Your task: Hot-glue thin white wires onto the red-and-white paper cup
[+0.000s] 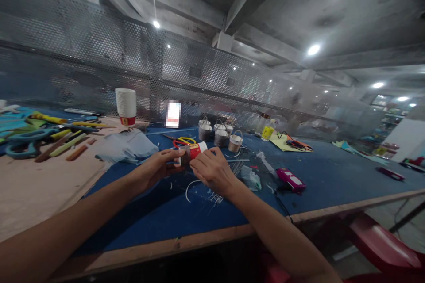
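Observation:
A small paper cup [195,150], white-rimmed with a red band and a dark brown covering at one end, lies sideways in the air above the blue table mat. My left hand [157,167] is closed around its dark end, thumb on top. At the red part and near the rim, my right hand [214,170] presses its curled fingers against the cup; its fingertips are partly hidden. Just behind the hands are scissors [184,141] with red and yellow handles. Several little handled buckets [205,131] stand beyond the cup. Thin pale strands [216,197] lie below my right hand.
A tall stack of paper cups [126,104] stands back left, near a grey-white cloth [128,146]. Further left lie blue-handled scissors [23,148] and tools. To the right are a magenta device [291,180] with a cord and a yellow-labelled bottle [268,130]. Perforated metal panels [186,75] rise behind.

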The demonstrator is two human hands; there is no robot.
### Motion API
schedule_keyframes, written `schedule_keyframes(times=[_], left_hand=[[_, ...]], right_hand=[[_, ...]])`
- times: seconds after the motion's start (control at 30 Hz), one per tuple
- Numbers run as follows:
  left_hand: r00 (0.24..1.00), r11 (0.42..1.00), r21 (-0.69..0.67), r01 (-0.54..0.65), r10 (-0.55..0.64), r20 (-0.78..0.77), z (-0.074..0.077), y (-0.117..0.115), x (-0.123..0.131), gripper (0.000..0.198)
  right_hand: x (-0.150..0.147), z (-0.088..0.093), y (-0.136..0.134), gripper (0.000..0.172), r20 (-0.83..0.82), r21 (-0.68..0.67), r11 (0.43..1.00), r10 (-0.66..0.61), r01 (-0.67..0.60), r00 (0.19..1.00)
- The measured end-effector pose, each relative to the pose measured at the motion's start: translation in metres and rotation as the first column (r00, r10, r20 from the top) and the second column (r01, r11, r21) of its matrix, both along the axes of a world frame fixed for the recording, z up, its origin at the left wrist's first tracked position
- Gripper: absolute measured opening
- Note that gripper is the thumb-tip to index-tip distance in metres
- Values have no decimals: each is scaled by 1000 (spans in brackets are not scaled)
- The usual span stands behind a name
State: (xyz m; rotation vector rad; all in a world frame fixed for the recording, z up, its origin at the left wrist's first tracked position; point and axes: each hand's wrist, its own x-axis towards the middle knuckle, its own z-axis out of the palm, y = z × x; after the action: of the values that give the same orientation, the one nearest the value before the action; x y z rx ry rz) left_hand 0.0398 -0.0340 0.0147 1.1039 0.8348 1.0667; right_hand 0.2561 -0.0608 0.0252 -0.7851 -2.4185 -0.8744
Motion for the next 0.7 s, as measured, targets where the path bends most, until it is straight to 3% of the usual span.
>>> schedule_keyframes(times=[0.7], left_hand=[[998, 999, -1, 41, -41, -47, -2, 2, -3, 42]], right_hand=[[3, -6, 5, 14, -50, 17, 998, 56, -55, 997]])
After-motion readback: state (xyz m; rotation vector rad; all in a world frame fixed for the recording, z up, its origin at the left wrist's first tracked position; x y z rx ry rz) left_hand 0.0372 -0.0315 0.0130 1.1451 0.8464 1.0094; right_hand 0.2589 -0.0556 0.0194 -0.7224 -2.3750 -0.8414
